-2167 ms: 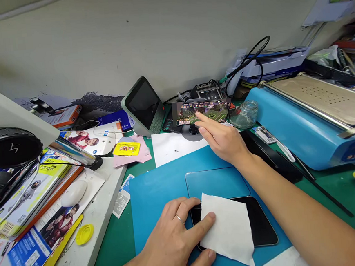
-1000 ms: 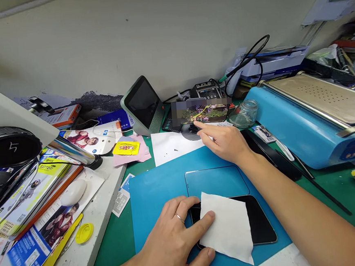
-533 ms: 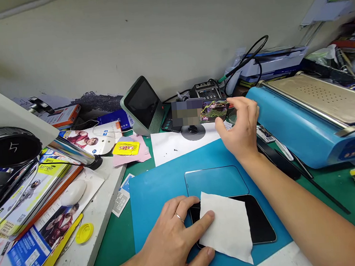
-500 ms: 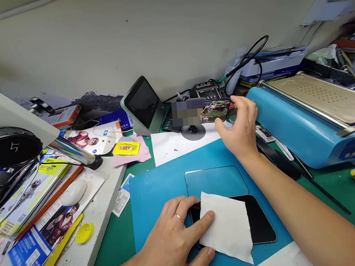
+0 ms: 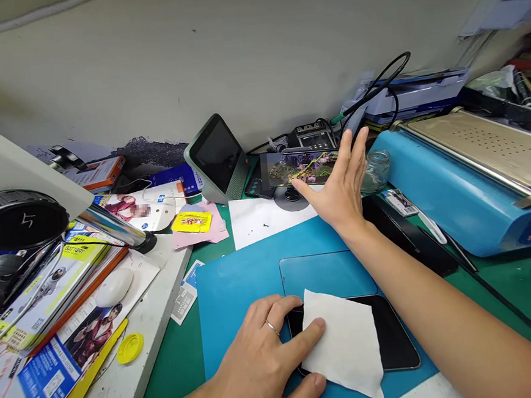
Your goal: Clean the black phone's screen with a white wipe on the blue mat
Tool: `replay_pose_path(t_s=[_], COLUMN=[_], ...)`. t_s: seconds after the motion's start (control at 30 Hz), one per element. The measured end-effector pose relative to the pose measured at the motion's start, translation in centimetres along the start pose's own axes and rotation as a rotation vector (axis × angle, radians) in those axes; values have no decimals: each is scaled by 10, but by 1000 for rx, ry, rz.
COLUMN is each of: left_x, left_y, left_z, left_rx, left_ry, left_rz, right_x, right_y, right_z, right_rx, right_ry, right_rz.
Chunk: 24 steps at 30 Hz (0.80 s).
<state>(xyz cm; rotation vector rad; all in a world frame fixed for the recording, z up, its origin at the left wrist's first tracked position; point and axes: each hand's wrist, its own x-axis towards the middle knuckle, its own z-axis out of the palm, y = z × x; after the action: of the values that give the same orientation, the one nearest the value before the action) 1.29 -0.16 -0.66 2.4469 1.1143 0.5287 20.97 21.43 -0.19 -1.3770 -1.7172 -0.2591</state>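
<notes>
A smartphone with a black screen lies flat on the blue mat, partly covered by a white wipe. My left hand steadies the phone's left end, with thumb and fingers around its edges and the index fingertip on the wipe. Just beyond lies a clear screen protector with a dark border. My right hand is raised with fingers spread, its thumb over the lower part of an upright phone on a stand; whether it touches the screen I cannot tell. That phone shows a colourful game-like picture.
At the right sits a blue machine with a perforated metal top, beside a glass jar. A smart display stands at the back. Boxes and a white mouse lie on a white ledge at left.
My right hand has moved left across the upright phone, its fingers now straighter and more spread. The left hand keeps its hold. The view has shifted slightly.
</notes>
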Motion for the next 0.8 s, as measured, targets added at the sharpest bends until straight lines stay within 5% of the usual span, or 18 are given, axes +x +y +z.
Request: replay_pose_path(t_s=[0.8], left_x=[0], left_y=[2], left_z=[-1], left_rx=[-9], left_ry=[-14], left_rz=[-2], right_x=[-3], right_y=[12], right_z=[0], right_rx=[35], right_ry=[-13], right_rz=[-38])
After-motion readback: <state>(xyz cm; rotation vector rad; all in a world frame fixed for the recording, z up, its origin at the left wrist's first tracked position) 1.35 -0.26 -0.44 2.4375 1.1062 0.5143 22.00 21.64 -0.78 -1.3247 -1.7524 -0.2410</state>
